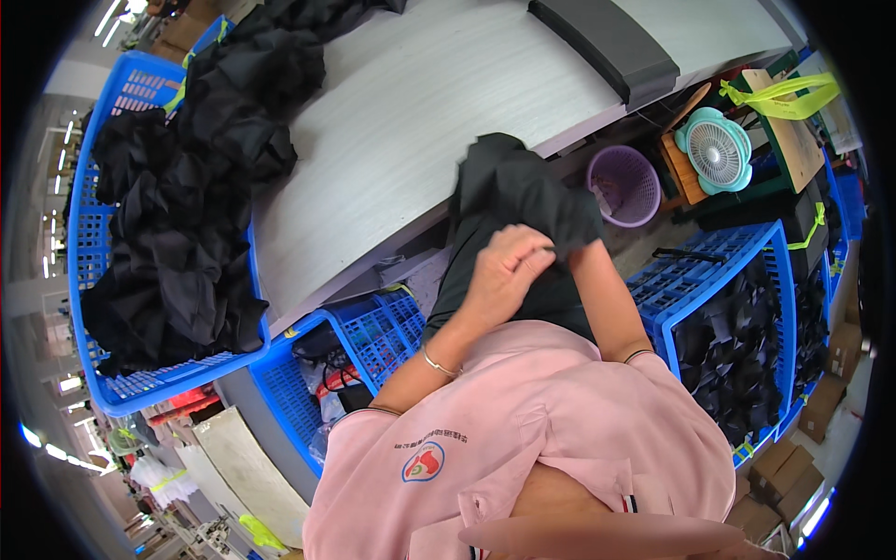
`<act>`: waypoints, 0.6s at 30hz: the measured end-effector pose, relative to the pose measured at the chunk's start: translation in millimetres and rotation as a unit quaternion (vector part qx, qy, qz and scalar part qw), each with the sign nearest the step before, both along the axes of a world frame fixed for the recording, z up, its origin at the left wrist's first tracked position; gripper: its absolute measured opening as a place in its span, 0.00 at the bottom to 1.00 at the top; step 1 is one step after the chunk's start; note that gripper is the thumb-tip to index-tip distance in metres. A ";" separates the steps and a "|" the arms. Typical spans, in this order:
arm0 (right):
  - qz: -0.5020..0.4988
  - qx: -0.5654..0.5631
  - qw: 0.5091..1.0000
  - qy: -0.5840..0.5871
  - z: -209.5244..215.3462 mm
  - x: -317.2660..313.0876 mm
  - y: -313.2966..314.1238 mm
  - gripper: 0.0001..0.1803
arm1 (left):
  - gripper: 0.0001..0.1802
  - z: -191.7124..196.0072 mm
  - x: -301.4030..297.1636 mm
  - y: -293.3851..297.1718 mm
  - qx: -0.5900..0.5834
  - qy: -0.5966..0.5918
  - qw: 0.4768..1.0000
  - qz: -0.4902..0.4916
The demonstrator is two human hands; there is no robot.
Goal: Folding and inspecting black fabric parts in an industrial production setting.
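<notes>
A piece of black cloth (523,191) is bunched up over my lap, in front of the table's near edge. My left hand (509,273), with a bangle at the wrist, has its fingers curled and pinched at the cloth's near edge. To the right, my right hand (588,250) reaches up under the same cloth; only its wrist side shows and the fingers are hidden. The cloth's edges are slightly smeared by motion. At the far left, a big heap of black cloth pieces (187,243) fills a blue plastic basket (91,224) and trails onto the table.
A pale grey table (392,121) spans ahead, bearing a dark grey long casing (607,47). Right of my lap are a purple bin (644,210), a turquoise fan (717,149) and a blue basket (681,280) of black pieces. Another blue basket (383,331) stands by my left elbow.
</notes>
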State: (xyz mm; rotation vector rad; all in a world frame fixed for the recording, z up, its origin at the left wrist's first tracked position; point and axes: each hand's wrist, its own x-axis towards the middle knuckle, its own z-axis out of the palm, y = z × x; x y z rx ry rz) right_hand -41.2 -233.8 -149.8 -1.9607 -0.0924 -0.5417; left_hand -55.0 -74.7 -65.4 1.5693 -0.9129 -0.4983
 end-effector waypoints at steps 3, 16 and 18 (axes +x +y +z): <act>0.038 0.367 0.929 -0.012 34.0 -4.1 -0.6 0.23 | 0.04 -7.7 -24.4 3.4 -0.031 0.037 0.997 -0.060; -0.086 0.141 0.986 -0.033 100.4 -23.7 4.6 0.21 | 0.35 -5.8 32.0 -13.9 -0.053 -0.162 0.983 0.075; -0.197 -0.052 0.979 -0.015 99.1 -19.9 -9.9 0.20 | 0.44 3.1 8.8 -15.3 -0.059 -0.189 0.973 0.121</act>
